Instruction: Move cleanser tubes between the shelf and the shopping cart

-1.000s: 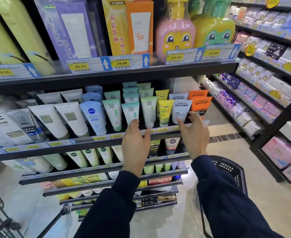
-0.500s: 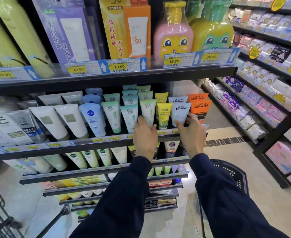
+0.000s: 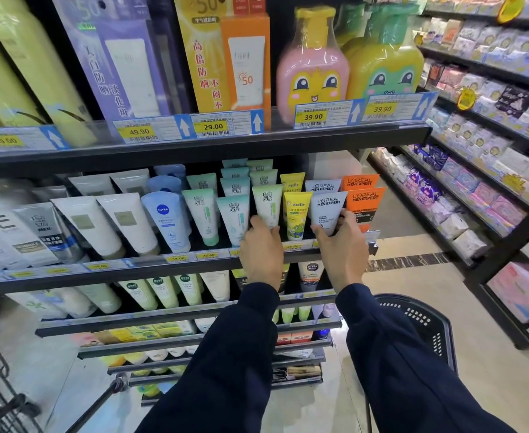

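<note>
Both hands are at the middle shelf [image 3: 194,265] of the black metal rack. The left hand [image 3: 261,251] has its fingers curled round the lower end of a pale green soft plastic cleanser tube [image 3: 268,206]. The right hand [image 3: 343,246] pinches the base of a grey L'Oreal Men Expert tube [image 3: 327,210]. Both tubes stand in their rows; neither appears lifted clear.

Judgement: the task is at the pick-up stage, with transfer to the cart outstanding.

The black perforated plastic shopping cart [image 3: 422,323] sits below the right sleeve; its contents are not visible. A yellow cartoon-print tube [image 3: 296,214] stands between the two gripped tubes, and an orange L'Oreal tube [image 3: 366,201] just beside the grey one; either could be dislodged.
</note>
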A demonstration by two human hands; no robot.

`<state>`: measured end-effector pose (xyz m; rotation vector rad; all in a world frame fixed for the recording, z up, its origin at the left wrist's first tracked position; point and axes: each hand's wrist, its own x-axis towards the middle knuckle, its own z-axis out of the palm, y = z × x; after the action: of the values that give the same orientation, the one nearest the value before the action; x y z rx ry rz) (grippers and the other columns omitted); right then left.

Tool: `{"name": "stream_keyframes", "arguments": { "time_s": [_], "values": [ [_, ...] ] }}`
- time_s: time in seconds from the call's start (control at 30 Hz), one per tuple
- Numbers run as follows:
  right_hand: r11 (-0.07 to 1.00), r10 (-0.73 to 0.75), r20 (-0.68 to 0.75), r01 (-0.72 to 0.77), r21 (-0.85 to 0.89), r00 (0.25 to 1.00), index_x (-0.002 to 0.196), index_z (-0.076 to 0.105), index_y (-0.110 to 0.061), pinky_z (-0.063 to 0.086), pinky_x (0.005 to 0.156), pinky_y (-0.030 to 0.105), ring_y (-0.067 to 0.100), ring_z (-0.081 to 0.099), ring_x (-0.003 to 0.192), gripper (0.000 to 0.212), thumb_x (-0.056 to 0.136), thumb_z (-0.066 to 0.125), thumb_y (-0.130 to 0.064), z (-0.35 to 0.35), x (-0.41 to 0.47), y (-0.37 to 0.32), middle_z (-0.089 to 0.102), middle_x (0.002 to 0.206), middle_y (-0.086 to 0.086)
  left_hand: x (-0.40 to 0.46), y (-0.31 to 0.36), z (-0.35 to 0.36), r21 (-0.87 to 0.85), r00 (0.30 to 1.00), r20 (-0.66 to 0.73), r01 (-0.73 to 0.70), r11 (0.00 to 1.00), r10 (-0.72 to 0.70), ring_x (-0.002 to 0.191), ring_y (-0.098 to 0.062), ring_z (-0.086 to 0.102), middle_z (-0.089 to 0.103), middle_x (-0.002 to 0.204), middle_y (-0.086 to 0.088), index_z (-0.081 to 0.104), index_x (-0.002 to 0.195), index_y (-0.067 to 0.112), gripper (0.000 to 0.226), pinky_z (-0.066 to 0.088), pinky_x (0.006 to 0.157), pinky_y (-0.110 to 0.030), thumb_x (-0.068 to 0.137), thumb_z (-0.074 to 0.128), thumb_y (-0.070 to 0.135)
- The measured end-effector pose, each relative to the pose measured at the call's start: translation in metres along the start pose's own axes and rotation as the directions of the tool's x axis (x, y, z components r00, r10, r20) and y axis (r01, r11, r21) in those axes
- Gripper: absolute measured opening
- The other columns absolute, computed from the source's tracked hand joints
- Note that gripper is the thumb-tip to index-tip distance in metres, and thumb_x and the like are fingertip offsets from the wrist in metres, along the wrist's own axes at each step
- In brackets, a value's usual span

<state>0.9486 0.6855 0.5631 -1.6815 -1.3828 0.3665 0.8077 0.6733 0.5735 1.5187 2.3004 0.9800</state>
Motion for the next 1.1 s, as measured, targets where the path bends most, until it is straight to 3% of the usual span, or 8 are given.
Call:
{"name": "stream_keyframes", "arguments": {
  "time_s": [0.2, 0.47, 0.77, 0.87, 1.03, 1.1],
  "values": [
    [1.000, -0.012, 0.002, 0.012, 0.005, 1.000, 0.127, 0.053, -0.022, 0.060, 0.081, 0.050, 0.030, 0.069, 0.108, 0.052, 0.087, 0.081, -0.039, -0.001, 0.000, 0.002, 0.071, 0.125, 0.002, -0.002, -0.001, -0.004, 0.051, 0.999, 0.025, -0.023, 0.998, 0.022, 0.098, -0.040, 0.068, 0.069, 0.105, -0.018, 0.049, 0.117, 0.006, 0.031, 0.057, 0.074, -0.048, 0.102, 0.059, 0.032],
    [1.000, -0.021, 0.026, 0.021, -0.004, 0.999, 0.131, 0.054, -0.017, 0.057, 0.081, 0.039, 0.029, 0.067, 0.111, 0.053, 0.089, 0.079, -0.039, 0.000, 0.001, 0.004, 0.070, 0.127, 0.005, -0.005, 0.002, -0.011, 0.068, 0.998, 0.056, -0.006, 0.998, 0.002, 0.104, -0.039, 0.067, 0.069, 0.111, -0.017, 0.047, 0.119, 0.007, 0.032, 0.056, 0.079, -0.047, 0.100, 0.061, 0.029],
    [0.997, -0.077, 0.030, 0.077, 0.005, 0.997, 0.134, 0.054, -0.021, 0.058, 0.089, 0.047, 0.026, 0.066, 0.112, 0.050, 0.092, 0.077, -0.037, 0.000, -0.003, 0.010, 0.069, 0.126, 0.002, -0.010, -0.001, -0.015, 0.109, 0.997, 0.064, -0.040, 0.993, 0.033, 0.104, -0.037, 0.067, 0.067, 0.112, -0.015, 0.048, 0.119, 0.007, 0.033, 0.051, 0.075, -0.043, 0.103, 0.057, 0.034],
    [0.996, -0.088, 0.025, 0.087, 0.021, 0.996, 0.137, 0.052, -0.026, 0.058, 0.091, 0.049, 0.022, 0.066, 0.114, 0.051, 0.093, 0.074, -0.042, -0.002, -0.008, 0.014, 0.067, 0.130, -0.003, -0.017, -0.005, -0.018, 0.074, 0.996, 0.045, -0.077, 0.994, 0.074, 0.103, -0.036, 0.067, 0.066, 0.113, -0.014, 0.048, 0.119, 0.007, 0.032, 0.051, 0.074, -0.044, 0.103, 0.057, 0.034],
    [0.990, -0.140, -0.026, 0.139, -0.010, 0.990, 0.146, 0.051, -0.014, 0.050, 0.096, 0.041, 0.029, 0.063, 0.117, 0.051, 0.101, 0.065, -0.033, -0.007, -0.028, 0.009, 0.064, 0.135, 0.006, -0.040, -0.027, -0.033, 0.064, 0.977, -0.063, -0.202, 0.977, 0.206, 0.105, -0.036, 0.067, 0.067, 0.122, -0.014, 0.050, 0.137, 0.006, 0.042, 0.054, 0.077, -0.046, 0.105, 0.054, 0.033],
    [0.989, -0.144, -0.018, 0.145, 0.006, 0.989, 0.146, 0.053, -0.014, 0.050, 0.096, 0.040, 0.027, 0.064, 0.117, 0.050, 0.101, 0.063, -0.035, -0.006, -0.039, -0.002, 0.064, 0.135, 0.006, -0.046, -0.042, -0.044, 0.059, 0.962, -0.145, -0.223, 0.973, 0.229, 0.099, -0.037, 0.069, 0.069, 0.118, -0.014, 0.054, 0.136, 0.005, 0.042, 0.054, 0.073, -0.045, 0.104, 0.057, 0.032]
  ]
}}
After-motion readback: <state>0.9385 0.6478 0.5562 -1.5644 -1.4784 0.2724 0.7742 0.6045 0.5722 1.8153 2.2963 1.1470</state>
